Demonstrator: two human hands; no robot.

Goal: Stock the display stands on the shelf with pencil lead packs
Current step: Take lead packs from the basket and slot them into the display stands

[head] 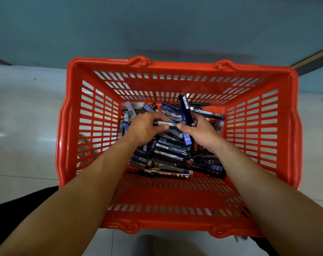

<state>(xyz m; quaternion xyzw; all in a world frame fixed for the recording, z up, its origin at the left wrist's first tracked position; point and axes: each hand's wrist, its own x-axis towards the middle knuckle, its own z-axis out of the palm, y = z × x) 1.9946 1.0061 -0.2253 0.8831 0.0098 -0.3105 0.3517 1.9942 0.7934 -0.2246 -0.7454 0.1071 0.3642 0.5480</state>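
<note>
A red plastic basket stands on the floor below me, its bottom covered with several loose pencil lead packs, dark blue and purple with barcodes. Both my hands are down inside it. My left hand pinches one end of a thin pack lying crosswise between the hands. My right hand touches the other end with its thumb and grips a few dark blue packs that stick up out of its fist. No display stand or shelf is in view.
The basket sits on pale glossy floor tiles. A teal panel rises just behind the basket's far rim. A dark strip runs at the upper right. My dark clothing shows at the lower left.
</note>
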